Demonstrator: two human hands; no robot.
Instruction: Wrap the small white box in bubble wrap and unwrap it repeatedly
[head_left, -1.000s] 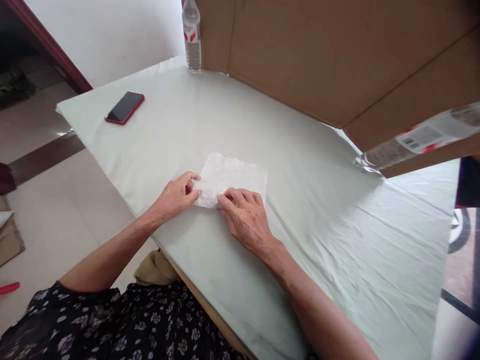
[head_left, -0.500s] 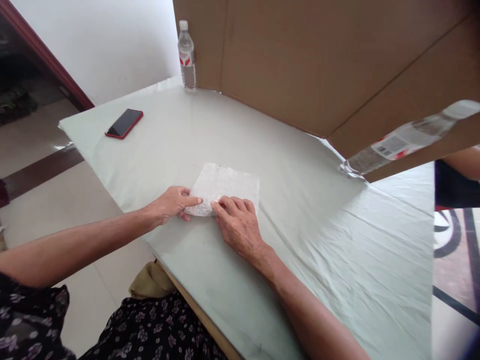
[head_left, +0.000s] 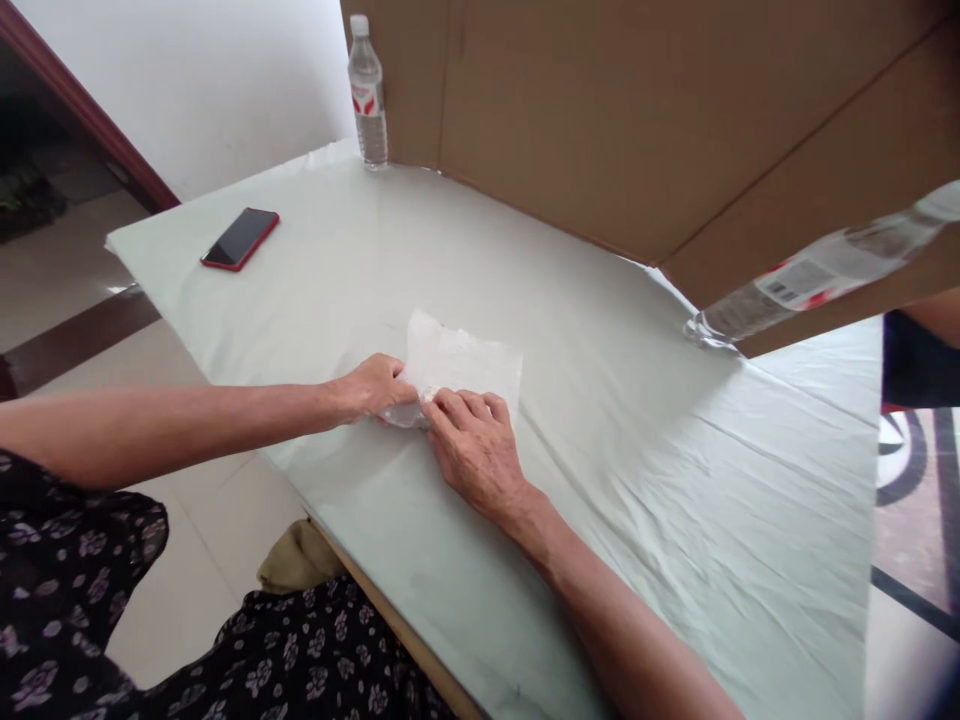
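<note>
On pale tablecloth (head_left: 637, 480): white sheet (head_left: 472, 357); cardboard (head_left: 555, 120) beyond.

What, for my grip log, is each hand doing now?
Left hand: closed, holding the thin white sheet by its left side.
Right hand: curled on the same sheet; whether gripping cannot be told.

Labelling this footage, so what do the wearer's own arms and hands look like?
Left hand and right hand are bare, as are the forearms, with no ring or watch showing. The loose left sleeve is black with pale flowers.
</note>
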